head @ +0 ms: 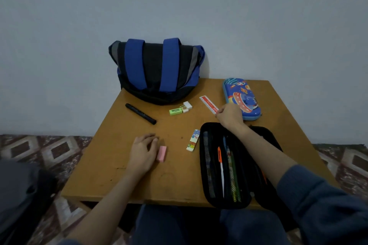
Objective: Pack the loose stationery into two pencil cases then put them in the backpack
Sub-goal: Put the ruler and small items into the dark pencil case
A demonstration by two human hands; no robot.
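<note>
1. Head view: right hand (229, 114) pinches the near end of the red-and-white ruler (208, 103). The ruler's far end looks still down on the table (139, 185), so I read this as the start of a pick.
2. Left hand (142, 151) rests on the table with fingers loosely curled, holding nothing. The pink eraser (161, 153) lies just beside it; can't tell if they touch. Probably staged as the next item.
3. The black pencil case (202, 157) lies open flat at the near right table edge with pens already under its mesh. The right forearm crosses above it, so the ruler's drop path is short.
4. The blue pencil case (242, 97) is closed and just behind the right hand. It needs opening before it takes anything.
5. Still loose: black marker (140, 113), green eraser (175, 111), white eraser (187, 106), patterned eraser (193, 140).
6. The backpack (159, 69) stands at the far edge against the wall, and no opening shows.
7. Room: bare tabletop mid-left. The black case overhangs the near edge, so a sideways nudge could tip it off.
</note>
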